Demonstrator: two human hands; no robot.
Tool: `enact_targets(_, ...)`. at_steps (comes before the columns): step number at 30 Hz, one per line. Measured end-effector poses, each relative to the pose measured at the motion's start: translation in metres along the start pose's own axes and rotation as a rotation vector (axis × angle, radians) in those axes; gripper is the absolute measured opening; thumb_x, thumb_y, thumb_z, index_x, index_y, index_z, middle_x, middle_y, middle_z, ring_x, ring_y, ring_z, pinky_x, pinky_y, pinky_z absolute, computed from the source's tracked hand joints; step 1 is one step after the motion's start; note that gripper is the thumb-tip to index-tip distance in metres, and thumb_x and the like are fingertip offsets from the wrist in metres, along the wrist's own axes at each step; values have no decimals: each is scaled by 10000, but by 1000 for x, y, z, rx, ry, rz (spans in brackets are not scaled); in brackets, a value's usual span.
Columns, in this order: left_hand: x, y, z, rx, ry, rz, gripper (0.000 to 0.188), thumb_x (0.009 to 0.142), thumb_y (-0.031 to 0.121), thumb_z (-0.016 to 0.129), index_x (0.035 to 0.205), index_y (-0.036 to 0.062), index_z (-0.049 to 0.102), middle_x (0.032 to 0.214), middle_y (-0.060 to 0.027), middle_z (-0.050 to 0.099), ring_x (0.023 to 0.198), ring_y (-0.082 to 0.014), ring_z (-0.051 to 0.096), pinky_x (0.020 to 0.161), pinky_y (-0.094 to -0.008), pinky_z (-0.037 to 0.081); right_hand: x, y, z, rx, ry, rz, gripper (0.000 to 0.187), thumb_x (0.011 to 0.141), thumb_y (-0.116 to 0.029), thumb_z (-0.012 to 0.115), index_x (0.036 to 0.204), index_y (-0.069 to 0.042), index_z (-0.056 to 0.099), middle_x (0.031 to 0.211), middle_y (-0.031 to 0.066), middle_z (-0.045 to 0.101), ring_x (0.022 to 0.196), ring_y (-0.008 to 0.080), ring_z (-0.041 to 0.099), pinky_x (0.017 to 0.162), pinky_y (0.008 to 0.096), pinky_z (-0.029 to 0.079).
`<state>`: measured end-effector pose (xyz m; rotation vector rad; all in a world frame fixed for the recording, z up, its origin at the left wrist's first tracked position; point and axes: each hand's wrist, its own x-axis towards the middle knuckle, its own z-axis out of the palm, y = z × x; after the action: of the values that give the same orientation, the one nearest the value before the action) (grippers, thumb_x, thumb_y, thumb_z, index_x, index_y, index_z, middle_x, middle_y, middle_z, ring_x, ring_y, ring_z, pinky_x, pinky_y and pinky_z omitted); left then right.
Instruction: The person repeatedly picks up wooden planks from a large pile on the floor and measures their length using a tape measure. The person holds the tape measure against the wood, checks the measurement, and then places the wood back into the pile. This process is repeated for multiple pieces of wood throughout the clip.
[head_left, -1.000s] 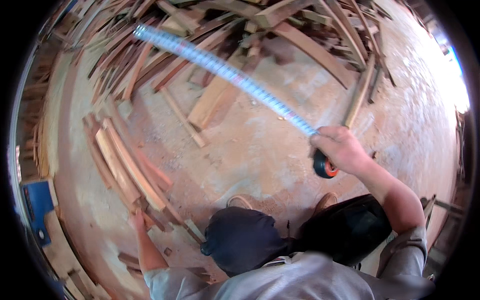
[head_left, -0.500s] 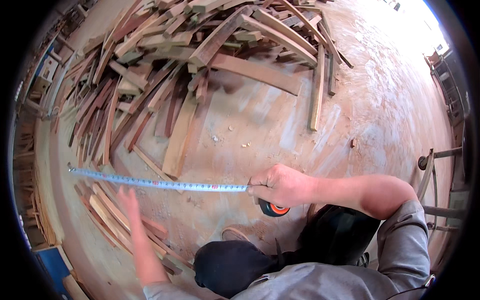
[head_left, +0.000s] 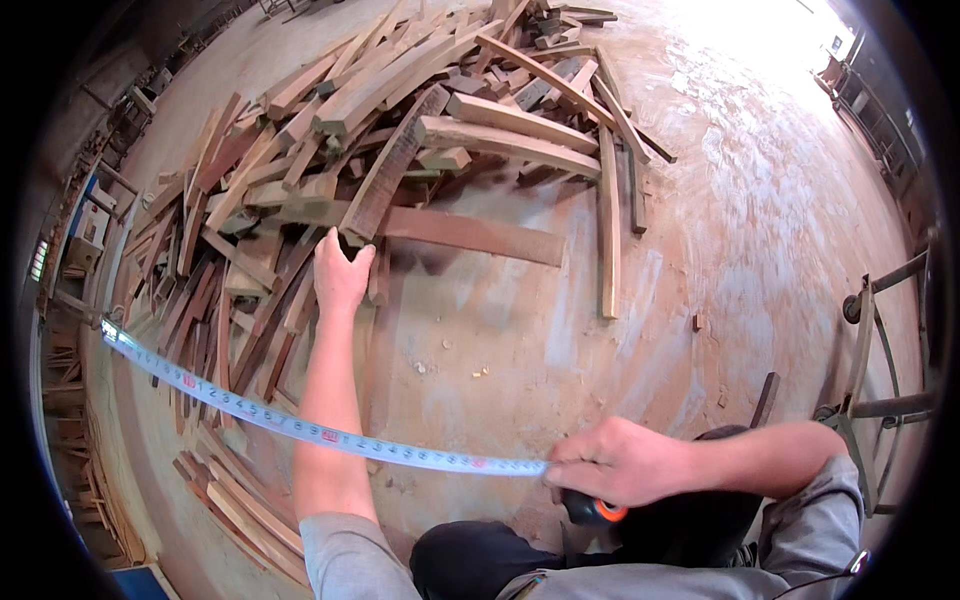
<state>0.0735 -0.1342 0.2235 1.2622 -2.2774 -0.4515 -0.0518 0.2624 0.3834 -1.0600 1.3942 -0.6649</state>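
Note:
My right hand [head_left: 625, 462] is closed around a black and orange tape measure [head_left: 588, 508], low and right of the middle. Its pale blue blade [head_left: 260, 412] is drawn far out to the left, passing over my left forearm and sagging a little. Farther ahead, my left hand [head_left: 343, 275] grips the near end of a thick, dark-faced wooden plank [head_left: 398, 160], thumb and fingers on either side of it. That plank leans on a big heap of loose timber [head_left: 330, 110]. A flat reddish board [head_left: 470, 235] lies just right of my left hand.
Several narrow strips of wood [head_left: 245, 515] lie at the lower left. One long batten [head_left: 609, 230] sticks out of the heap toward me. A metal frame with wheels [head_left: 860, 350] stands at the right. Small wood scraps dot the dusty floor [head_left: 500, 400].
My left hand has moved forward from the strips at the lower left and taken hold of a plank on the heap. The tape measure has moved slightly right and nearer, with its blade still out.

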Motion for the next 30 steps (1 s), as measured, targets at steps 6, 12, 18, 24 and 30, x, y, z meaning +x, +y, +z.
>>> enact_targets(6, 69, -10, 35, -178, -19, -130, 744, 831, 404, 695, 1357, -75, 476, 1356, -298, 515, 1252, -407, 511, 1061, -441, 400, -37, 27, 2, 486, 12, 130, 296, 1039, -251, 496, 975, -35, 688, 897, -2, 689, 875, 81, 586, 834, 254, 466)
enact_targets(12, 63, -6, 40, 28, -26, -138, 666, 841, 358, 665, 1343, -47, 497, 1252, -285, 572, 1167, -422, 551, 996, -468, 437, -16, 39, -7, 461, 4, 214, 296, 1040, -232, 498, 945, -20, 683, 882, -7, 691, 885, 79, 592, 874, 254, 461)
enact_targets(18, -27, 15, 33, 124, -36, -230, 629, 807, 292, 653, 1288, -83, 501, 1217, -321, 553, 1155, -437, 541, 980, -470, 441, -6, 38, -14, 564, 10, 203, 286, 1033, -220, 509, 933, -17, 684, 861, -3, 689, 854, 80, 582, 846, 256, 460)
enact_targets(24, -147, -8, 28, 234, -179, -407, 524, 700, 236, 701, 1100, -72, 560, 1117, -290, 596, 1045, -435, 584, 896, -470, 474, 0, 44, -5, 526, -20, 224, 293, 1029, -236, 525, 926, -17, 688, 832, -12, 671, 806, 56, 540, 765, 238, 442)
enact_targets(30, -198, -10, 41, -198, -263, -556, 605, 688, 225, 709, 1174, -79, 516, 1083, -245, 622, 999, -381, 618, 890, -432, 486, 11, 35, 2, 427, -26, 277, 291, 1026, -247, 530, 926, -28, 693, 801, -20, 650, 777, 50, 527, 723, 233, 441)
